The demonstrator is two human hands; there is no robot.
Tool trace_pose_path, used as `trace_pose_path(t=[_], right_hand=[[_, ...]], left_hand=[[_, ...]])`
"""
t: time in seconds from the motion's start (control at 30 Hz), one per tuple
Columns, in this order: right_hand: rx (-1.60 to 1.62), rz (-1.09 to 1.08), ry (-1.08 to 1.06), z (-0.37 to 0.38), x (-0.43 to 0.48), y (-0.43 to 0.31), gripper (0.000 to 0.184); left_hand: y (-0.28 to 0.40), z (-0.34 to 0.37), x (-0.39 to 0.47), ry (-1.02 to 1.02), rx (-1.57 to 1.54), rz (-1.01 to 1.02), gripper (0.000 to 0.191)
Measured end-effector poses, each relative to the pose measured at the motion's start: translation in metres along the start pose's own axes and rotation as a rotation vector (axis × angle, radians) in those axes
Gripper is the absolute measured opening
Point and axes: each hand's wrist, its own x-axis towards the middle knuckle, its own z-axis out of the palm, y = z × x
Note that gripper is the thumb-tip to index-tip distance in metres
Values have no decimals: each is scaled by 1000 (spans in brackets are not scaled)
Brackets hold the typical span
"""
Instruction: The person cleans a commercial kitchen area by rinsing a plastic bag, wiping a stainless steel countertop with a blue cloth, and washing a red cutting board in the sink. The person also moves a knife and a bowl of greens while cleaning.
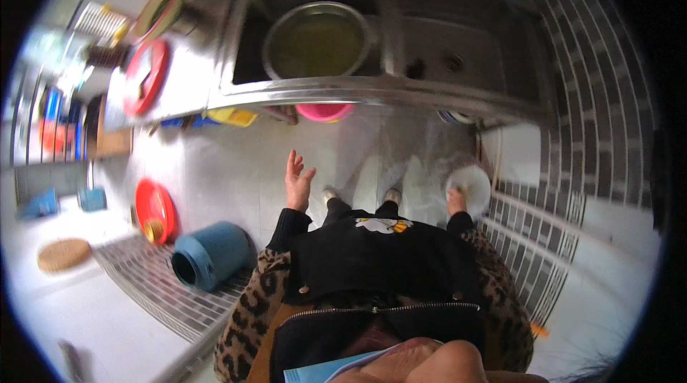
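My left hand [298, 182] hangs over the tiled floor with its fingers apart and nothing in it. My right hand [456, 201] is down at my right side, at the near edge of a round, whitish, blurred thing [475, 184]; whether it grips this or only passes in front of it I cannot tell. Before me stands a steel double sink [322, 88]. Its left basin holds a large round metal basin [343, 72] with greenish, murky liquid. In the right basin a dark drain [453, 62] shows, with a dark patch beside it.
A red plate [161, 61] lies on the steel counter left of the sink. Beneath the sink are a pink basin [324, 111] and a yellow container [233, 116]. On my left stand a red basin [166, 206] and a blue-grey barrel [220, 251] lying on its side. A tiled wall [590, 72] rises on my right.
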Motion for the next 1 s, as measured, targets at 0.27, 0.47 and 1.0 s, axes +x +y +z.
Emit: trace_pose_path(t=[0.27,0.47,1.0], right_hand=[[167,252,-228,99,-1,-100,34],[196,-150,-296,203,-28,-284,27],[306,-952,-681,347,-183,-790,19]], left_hand=[[-22,-211,-41,188,-282,-147,77],[-20,-379,-40,439,-441,-228,68],[-71,-587,37,555,-612,-283,52]])
